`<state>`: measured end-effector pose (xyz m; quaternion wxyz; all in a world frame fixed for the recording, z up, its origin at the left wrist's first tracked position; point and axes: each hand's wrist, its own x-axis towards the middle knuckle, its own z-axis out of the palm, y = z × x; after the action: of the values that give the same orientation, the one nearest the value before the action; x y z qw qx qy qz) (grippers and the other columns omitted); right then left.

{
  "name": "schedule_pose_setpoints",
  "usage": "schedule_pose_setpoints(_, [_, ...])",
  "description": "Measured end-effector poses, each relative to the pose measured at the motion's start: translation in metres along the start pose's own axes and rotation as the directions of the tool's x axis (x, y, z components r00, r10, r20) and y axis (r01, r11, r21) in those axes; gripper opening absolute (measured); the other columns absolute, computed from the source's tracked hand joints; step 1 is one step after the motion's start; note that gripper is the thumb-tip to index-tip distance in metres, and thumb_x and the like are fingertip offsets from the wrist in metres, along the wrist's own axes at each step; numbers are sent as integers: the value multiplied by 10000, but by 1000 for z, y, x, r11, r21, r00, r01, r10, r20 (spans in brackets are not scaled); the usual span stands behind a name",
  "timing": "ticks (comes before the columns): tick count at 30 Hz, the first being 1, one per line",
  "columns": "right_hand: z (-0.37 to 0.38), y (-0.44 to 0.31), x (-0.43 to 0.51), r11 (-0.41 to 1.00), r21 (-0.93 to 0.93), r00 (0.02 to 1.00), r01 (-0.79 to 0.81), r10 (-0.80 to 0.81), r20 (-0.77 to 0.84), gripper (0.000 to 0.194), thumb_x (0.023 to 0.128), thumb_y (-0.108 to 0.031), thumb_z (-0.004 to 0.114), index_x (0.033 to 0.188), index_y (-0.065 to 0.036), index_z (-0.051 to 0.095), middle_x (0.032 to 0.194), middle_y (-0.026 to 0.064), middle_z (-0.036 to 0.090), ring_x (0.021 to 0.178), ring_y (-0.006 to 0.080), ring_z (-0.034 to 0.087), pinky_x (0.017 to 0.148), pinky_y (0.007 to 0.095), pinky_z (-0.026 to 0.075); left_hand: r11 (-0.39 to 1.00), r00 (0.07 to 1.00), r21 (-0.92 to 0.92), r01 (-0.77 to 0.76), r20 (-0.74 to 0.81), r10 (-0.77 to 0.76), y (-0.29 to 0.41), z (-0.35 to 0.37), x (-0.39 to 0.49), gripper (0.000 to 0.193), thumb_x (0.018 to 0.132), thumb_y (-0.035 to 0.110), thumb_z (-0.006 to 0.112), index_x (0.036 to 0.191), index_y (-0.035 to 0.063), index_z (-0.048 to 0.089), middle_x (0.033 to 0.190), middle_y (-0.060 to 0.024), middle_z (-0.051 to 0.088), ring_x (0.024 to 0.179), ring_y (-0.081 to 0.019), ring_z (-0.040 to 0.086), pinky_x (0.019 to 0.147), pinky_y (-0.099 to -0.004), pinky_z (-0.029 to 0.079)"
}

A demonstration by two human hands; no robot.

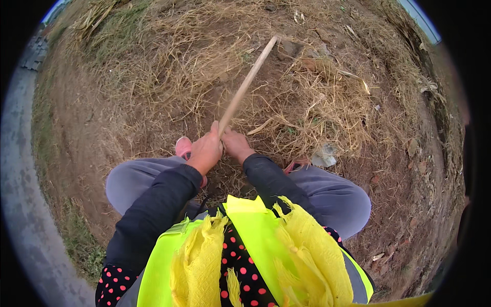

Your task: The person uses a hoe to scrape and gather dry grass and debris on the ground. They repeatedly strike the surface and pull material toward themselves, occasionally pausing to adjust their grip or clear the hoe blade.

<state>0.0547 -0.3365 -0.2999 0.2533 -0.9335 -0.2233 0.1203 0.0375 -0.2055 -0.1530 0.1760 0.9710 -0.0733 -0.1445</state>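
A long wooden tool handle slants away from me towards the upper right. My left hand is wrapped around its near end. Close against it, my right hand is on the same end, with its fingertips partly hidden behind the handle and the left hand. At the far end, the handle meets a dark, dirt-coloured patch on the ground; whether this is a metal blade or soil I cannot tell. Dry straw lies over the brown soil around the handle.
My bent knees spread to both sides, with a pink shoe by my left hand. A crumpled pale plastic scrap lies near the right knee. A paved strip runs along the left. Dry stalks lie at the upper left.
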Motion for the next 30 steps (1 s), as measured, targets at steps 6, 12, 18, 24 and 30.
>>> schedule_pose_setpoints(6, [17,53,59,995,-12,985,-102,100,-139,479,944,-266,479,1402,-125,458,1414,235,484,1006,321,658,764,449,537,995,998,-77,58,17,-57,26,7,53,393,874,123,550,1245,50,443,886,-248,672,825,-451,651,731,-561,500])
schedule_pose_setpoints(12, [12,90,81,780,431,836,-454,540,-96,376,985,-267,441,1297,-98,565,1143,259,649,956,336,682,741,446,542,996,996,-56,75,45,-73,34,15,74,257,867,121,561,1091,18,485,859,-249,676,796,-438,668,712,-536,526])
schedule_pose_setpoints(18, [-10,91,41,906,52,892,-419,401,208,347,952,-276,454,1049,-16,663,970,237,702,931,393,685,806,508,512,993,991,-40,108,88,-104,34,14,84,280,880,141,576,1114,18,482,854,-243,678,816,-427,674,726,-530,531])
schedule_pose_setpoints(24, [-52,89,31,36,984,645,-175,759,87,350,1026,-416,429,946,-123,603,742,35,557,646,168,519,597,343,451,994,992,-39,101,79,-98,32,15,85,252,889,151,581,1077,19,478,835,-234,677,815,-422,674,727,-524,532])
schedule_pose_setpoints(30, [-255,169,-40,115,735,203,668,923,-328,381,1055,-435,360,923,-92,461,788,23,530,624,119,454,566,297,447,995,996,-73,74,64,-69,29,17,85,255,886,156,592,1063,16,473,846,-233,679,814,-428,672,719,-526,525])
